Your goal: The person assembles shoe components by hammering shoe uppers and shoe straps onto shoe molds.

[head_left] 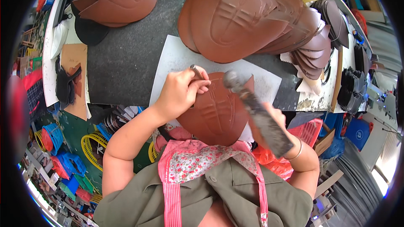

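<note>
While the left hand (179,90) pinches a rod (195,70) in its fingers near frame centre, the right hand (277,115) grips a blurred hammer (265,122) right of centre; a brown panel (212,115) lies beneath, overlapping a white board (168,65).

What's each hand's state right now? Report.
Left hand: closed, holding a slim metal tool.
Right hand: closed, holding a hammer, blurred.

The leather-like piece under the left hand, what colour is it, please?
The leather-like piece is reddish brown; it shows in the head view.
</note>
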`<state>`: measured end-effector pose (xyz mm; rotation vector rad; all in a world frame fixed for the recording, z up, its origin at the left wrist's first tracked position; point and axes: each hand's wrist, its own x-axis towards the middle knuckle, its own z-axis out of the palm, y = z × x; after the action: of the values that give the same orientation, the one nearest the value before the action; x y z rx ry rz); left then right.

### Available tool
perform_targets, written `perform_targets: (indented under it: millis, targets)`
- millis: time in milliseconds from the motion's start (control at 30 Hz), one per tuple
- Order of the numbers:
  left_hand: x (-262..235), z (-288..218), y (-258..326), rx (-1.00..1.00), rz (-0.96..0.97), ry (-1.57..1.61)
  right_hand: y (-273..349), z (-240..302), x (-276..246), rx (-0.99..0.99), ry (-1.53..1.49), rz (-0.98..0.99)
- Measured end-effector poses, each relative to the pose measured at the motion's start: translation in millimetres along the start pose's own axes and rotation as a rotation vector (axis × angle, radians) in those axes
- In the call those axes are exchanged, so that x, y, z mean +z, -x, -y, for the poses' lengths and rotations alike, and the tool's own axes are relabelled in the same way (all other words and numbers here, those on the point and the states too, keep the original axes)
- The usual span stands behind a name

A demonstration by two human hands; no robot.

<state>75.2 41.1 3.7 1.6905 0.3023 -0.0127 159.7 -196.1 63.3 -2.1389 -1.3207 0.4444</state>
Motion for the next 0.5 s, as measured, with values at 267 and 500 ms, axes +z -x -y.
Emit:
perform_targets:
  millis: [267,500]
  targets:
    - [8.2,3.4,0.5,0.130,-0.047,-0.122,-1.5,28.9,-48.6,0.120,0.170,-0.029]
    - [13.7,0.2,4.3,0.527,-0.064,-0.629,-11.3,12.2,-31.4,-0.354,-0.600,-0.165]
